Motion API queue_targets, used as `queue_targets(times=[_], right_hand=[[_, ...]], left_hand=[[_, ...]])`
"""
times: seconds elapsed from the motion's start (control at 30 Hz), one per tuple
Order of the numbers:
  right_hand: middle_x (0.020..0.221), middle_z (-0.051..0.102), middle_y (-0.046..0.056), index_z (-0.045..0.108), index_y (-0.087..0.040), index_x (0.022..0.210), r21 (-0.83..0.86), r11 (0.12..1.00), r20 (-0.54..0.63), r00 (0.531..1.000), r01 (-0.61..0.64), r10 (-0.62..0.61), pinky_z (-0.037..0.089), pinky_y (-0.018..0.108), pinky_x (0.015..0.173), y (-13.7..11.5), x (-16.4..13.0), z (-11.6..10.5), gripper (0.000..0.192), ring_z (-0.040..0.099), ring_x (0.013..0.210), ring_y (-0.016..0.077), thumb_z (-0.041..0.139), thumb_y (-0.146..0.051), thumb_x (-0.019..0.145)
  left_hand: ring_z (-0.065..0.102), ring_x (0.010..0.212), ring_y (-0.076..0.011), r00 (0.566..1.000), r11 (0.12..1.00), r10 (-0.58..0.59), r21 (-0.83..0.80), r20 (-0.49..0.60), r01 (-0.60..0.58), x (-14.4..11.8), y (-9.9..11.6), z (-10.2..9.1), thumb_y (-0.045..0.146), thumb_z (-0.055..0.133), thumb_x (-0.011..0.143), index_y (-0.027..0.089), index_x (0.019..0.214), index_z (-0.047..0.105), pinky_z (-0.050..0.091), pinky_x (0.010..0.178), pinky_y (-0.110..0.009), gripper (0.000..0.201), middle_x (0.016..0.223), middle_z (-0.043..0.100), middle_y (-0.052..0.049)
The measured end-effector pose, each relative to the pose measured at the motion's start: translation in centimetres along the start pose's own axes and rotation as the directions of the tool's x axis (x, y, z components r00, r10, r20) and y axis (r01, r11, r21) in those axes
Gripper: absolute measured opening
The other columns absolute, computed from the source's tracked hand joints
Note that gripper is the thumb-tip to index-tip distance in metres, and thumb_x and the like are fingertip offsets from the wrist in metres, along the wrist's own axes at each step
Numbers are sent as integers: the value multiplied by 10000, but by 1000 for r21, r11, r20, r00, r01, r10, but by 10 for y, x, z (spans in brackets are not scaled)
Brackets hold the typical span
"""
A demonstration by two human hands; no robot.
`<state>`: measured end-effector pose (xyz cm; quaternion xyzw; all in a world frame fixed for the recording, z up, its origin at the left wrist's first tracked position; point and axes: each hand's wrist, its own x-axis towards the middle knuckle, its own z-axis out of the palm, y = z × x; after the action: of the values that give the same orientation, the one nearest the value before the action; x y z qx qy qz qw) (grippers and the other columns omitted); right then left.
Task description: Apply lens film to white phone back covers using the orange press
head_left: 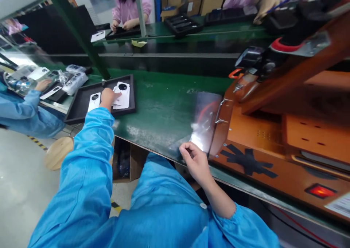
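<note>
A white phone cover in the black tray is pressed by the left hand, best lifted singly, while the right hand pinches a clear bag on the worktop.

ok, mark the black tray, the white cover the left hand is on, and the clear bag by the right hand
black tray (79, 106), head view, bare floor near its left rim
white cover (122, 95), head view, its white face
clear bag (203, 126), head view, its glossy middle
</note>
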<state>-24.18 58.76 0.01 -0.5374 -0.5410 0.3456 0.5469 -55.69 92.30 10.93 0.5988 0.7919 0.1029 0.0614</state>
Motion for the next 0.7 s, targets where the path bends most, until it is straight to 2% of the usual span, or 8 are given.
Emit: queue_targets(times=[0.13, 0.2, 0.3, 0.37, 0.43, 0.5, 0.57, 0.7], right_hand=[[737, 623, 7, 638, -219, 800, 75, 992, 5, 995, -99, 99, 484, 297, 638, -3, 6, -2, 426, 553, 656, 161, 654, -604, 983], [714, 593, -10, 627, -219, 794, 121, 980, 6, 987, -158, 159, 466, 288, 642, -7, 10, -5, 402, 518, 634, 145, 665, -579, 969], [739, 602, -16, 638, -214, 819, 150, 969, -5, 980, -195, 198, 458, 287, 673, -15, 21, -9, 349, 507, 644, 135, 677, -538, 946], [777, 634, -4, 665, -206, 849, 136, 965, 28, 975, -224, 222, 446, 285, 673, -19, 31, -11, 334, 517, 666, 137, 672, -530, 931], [777, 640, 1, 679, -202, 851, 106, 960, 56, 966, -258, 253, 422, 280, 658, -20, 40, -11, 325, 515, 678, 140, 663, -520, 916], [746, 620, -5, 670, -204, 828, 69, 959, 57, 961, -275, 271, 402, 278, 647, -20, 48, -10, 302, 501, 673, 138, 650, -494, 913], [729, 604, -10, 650, -209, 799, 27, 962, 48, 962, -271, 270, 391, 277, 641, -19, 55, -10, 269, 493, 669, 137, 643, -451, 917], [690, 578, -15, 648, -205, 780, -74, 958, 51, 958, -278, 282, 364, 285, 620, -16, 67, -12, 220, 473, 642, 134, 621, -370, 924]], left_hand=[[669, 1191, -284, 986, 980, 26, -190, -167, -58, -6, -5, -15, 275, 703, 1005, 49, 1234, 640, 514, 1125, -525, 328, 1265, 737, -174], [678, 1084, -206, 973, 955, 77, -265, -218, -135, -31, -8, -8, 221, 651, 1031, 73, 1450, 525, 553, 1094, -466, 461, 1193, 739, -81], [673, 785, -144, 965, 873, 222, -412, -141, -261, -108, -11, 23, 298, 726, 997, 206, 1617, 411, 628, 822, -344, 701, 941, 723, 25], [696, 765, -168, 923, 698, 385, -648, -17, -304, -177, -11, 50, 347, 713, 978, 231, 1520, 579, 606, 723, -320, 570, 948, 761, -14], [720, 807, -194, 895, 624, 442, -738, 62, -258, -242, -9, 71, 371, 669, 972, 212, 1306, 741, 595, 694, -319, 378, 1031, 798, -62], [734, 867, -212, 900, 653, 428, -718, 84, -243, -290, -5, 84, 376, 617, 999, 208, 1288, 765, 603, 730, -335, 365, 1147, 804, -92], [739, 988, -249, 879, 693, 470, -650, 78, -313, -317, -1, 89, 408, 610, 1015, 202, 1422, 701, 616, 825, -374, 465, 1275, 769, -122], [664, 1193, -328, 762, 711, 642, -441, 89, -547, -335, 1, 87, 640, 660, 975, 190, 1682, 409, 595, 927, -420, 875, 1327, 667, -154]])
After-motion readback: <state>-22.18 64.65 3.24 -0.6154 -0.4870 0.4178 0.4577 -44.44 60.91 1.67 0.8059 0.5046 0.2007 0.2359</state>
